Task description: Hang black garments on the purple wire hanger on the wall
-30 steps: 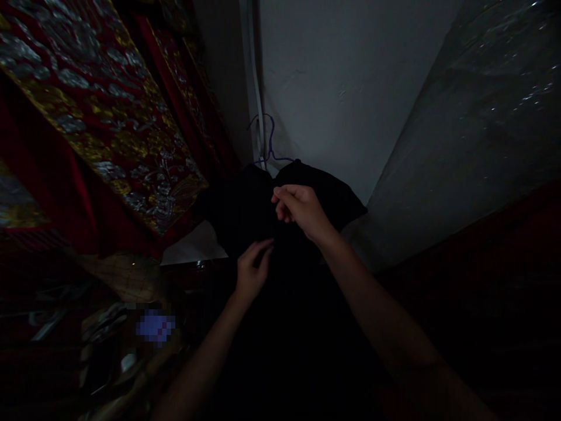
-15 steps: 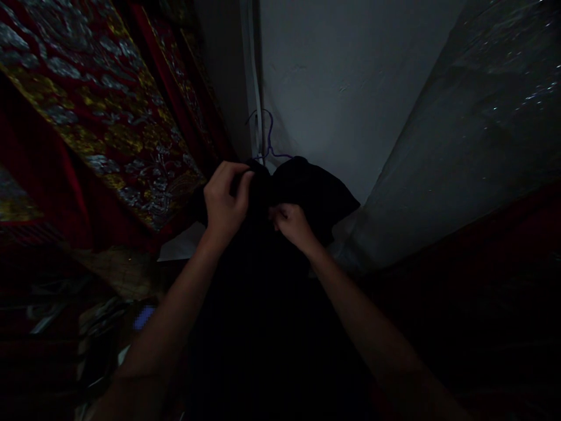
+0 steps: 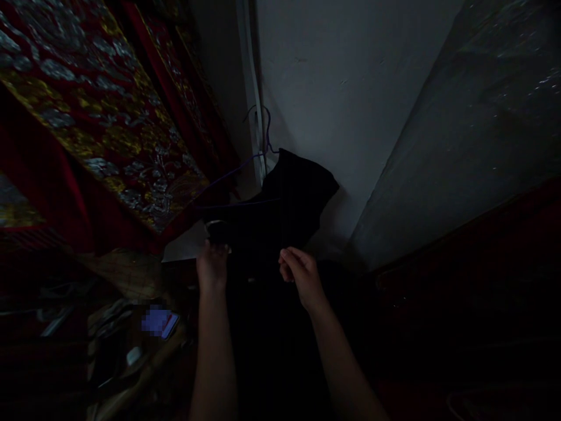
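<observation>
A black garment [image 3: 289, 199] hangs on a thin purple wire hanger [image 3: 263, 137] hooked on a white pipe in the corner. The left arm of the hanger is bare, and the cloth has slid off that side. My left hand [image 3: 212, 266] is closed on the garment's lower left edge. My right hand [image 3: 300, 275] is closed in a pinch on the dark cloth a little lower on the right. The scene is very dim and the garment's lower part is lost in shadow.
Red hangings with gold and silver embroidery [image 3: 100, 111] fill the left. A grey plastic-covered sheet [image 3: 460, 128] slopes down the right. A white wall [image 3: 333, 76] lies behind. A cluttered low surface with a phone [image 3: 160, 321] sits at the lower left.
My left hand dropped from the garment's shoulder to its lower left edge. The cloth came off the hanger's left arm. My right hand moved down.
</observation>
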A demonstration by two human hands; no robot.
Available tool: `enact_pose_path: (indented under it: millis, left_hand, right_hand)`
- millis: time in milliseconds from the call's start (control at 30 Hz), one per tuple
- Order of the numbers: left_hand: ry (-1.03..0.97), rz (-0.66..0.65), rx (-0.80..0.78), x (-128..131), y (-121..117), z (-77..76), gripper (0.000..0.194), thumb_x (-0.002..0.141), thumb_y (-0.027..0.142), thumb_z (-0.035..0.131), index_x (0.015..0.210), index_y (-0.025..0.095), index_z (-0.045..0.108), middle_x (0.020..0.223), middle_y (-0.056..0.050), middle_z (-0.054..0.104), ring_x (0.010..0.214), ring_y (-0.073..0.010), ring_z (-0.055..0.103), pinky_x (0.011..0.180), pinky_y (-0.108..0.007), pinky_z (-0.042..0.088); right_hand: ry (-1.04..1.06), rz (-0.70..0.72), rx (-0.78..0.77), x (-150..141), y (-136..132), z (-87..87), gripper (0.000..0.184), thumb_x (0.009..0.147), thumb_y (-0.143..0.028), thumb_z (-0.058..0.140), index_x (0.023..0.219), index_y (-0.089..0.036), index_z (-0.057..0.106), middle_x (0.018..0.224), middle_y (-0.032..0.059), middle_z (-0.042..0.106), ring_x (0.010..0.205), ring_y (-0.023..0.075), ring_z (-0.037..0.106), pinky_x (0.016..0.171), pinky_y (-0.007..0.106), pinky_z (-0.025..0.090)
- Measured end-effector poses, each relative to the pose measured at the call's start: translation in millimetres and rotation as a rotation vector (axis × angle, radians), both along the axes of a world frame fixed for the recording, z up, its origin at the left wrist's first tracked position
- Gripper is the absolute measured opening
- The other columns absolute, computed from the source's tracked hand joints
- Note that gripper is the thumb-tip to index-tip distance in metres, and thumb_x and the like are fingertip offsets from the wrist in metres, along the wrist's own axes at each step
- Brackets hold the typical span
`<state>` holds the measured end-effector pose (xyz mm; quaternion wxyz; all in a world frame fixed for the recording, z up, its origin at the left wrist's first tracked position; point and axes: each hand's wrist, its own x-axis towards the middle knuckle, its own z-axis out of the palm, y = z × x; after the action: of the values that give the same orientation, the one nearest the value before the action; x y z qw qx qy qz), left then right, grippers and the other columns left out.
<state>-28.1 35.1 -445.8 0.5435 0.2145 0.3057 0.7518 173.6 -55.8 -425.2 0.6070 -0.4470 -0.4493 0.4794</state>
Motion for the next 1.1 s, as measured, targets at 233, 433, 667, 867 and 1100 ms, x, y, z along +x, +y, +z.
enact_pose_path:
  millis: [233, 433, 667, 867, 1100]
  left_hand:
    - [0.094, -0.019, 0.027, 33.3, -41.6, 6.5, 0.033, 0.067, 0.037, 0.086, 0.084, 0.017, 0.066, 0.078, 0.004, 0.065, 0.071, -0.0081, 0.061, 0.069, -0.019, 0.046]
    - [0.422, -0.168, 0.215, 64.1, -76.6, 30.5, 0.021, 0.083, 0.041, 0.074, 0.089, 0.021, 0.07, 0.088, 0.0, 0.067, 0.084, -0.0136, 0.063, 0.078, -0.023, 0.049]
    - [0.811, -0.066, 0.393, 73.5, -86.3, 32.0, 0.018, 0.091, 0.038, 0.065, 0.091, 0.021, 0.071, 0.097, -0.005, 0.068, 0.1, -0.0205, 0.063, 0.093, -0.03, 0.049]
    - [0.988, -0.304, 0.379, 40.3, -80.2, 4.8, 0.036, 0.097, 0.047, 0.051, 0.119, 0.023, 0.069, 0.106, -0.008, 0.074, 0.103, -0.0231, 0.068, 0.089, -0.033, 0.054]
    - [1.396, -0.711, 0.396, 2.9, -58.5, 17.4, 0.022, 0.086, 0.043, 0.068, 0.082, 0.023, 0.076, 0.074, -0.004, 0.074, 0.064, -0.0215, 0.067, 0.059, -0.027, 0.049]
  right_hand:
    - [-0.103, -0.066, -0.093, 18.6, 5.2, -24.9, 0.039, 0.081, -0.055, 0.06, 0.065, -0.02, 0.056, 0.051, -0.0036, 0.047, 0.047, 0.0113, 0.044, 0.05, 0.025, 0.035]
    - [-0.359, 0.095, -0.009, -3.0, -0.7, -40.8, 0.037, 0.068, -0.035, 0.078, 0.098, -0.017, 0.066, 0.097, 0.0062, 0.069, 0.091, 0.022, 0.064, 0.085, 0.034, 0.049]
    - [-0.191, 0.179, 0.096, -17.9, -13.5, -12.1, 0.024, 0.081, -0.025, 0.053, 0.098, -0.023, 0.069, 0.101, 0.004, 0.069, 0.105, 0.0236, 0.062, 0.101, 0.037, 0.045]
    - [-0.282, 0.247, -0.048, 24.9, 6.1, 18.6, 0.009, 0.065, -0.025, 0.058, 0.065, -0.022, 0.067, 0.07, 0.0006, 0.062, 0.074, 0.0199, 0.058, 0.068, 0.029, 0.046]
    - [-0.505, -0.019, 0.468, 66.4, 99.3, 77.8, 0.036, 0.074, -0.018, 0.056, 0.106, -0.02, 0.072, 0.113, 0.0046, 0.071, 0.105, 0.0218, 0.063, 0.096, 0.034, 0.046]
